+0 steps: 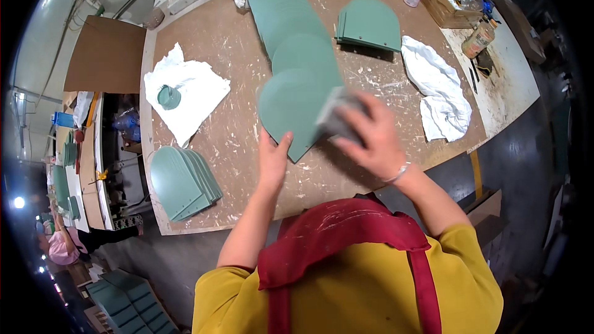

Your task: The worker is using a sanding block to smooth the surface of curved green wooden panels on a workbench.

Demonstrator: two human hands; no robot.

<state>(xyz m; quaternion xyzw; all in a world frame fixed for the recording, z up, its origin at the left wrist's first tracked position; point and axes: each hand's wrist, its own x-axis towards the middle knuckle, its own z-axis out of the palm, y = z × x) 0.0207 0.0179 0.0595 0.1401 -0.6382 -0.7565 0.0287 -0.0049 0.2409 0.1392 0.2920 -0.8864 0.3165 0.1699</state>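
Evidently, in the head view, brown worktop (242, 102) lies open between the front green panel (291, 102) and the white cloth (201, 86); the panel's near corner stops short of the worktop edge. It is smooth, round-ended, foremost in an overlapping row (278, 12). Left hand (271, 164) pinches its near-left edge; right hand (374, 139) clasps a blurred grey block (334, 114) by its right edge.

The flat green board (297, 108) has a round side and a pointy corner aimed at the near edge of the tabletop (210, 31), and a small gray block (334, 122), all blurry, is at its right side.
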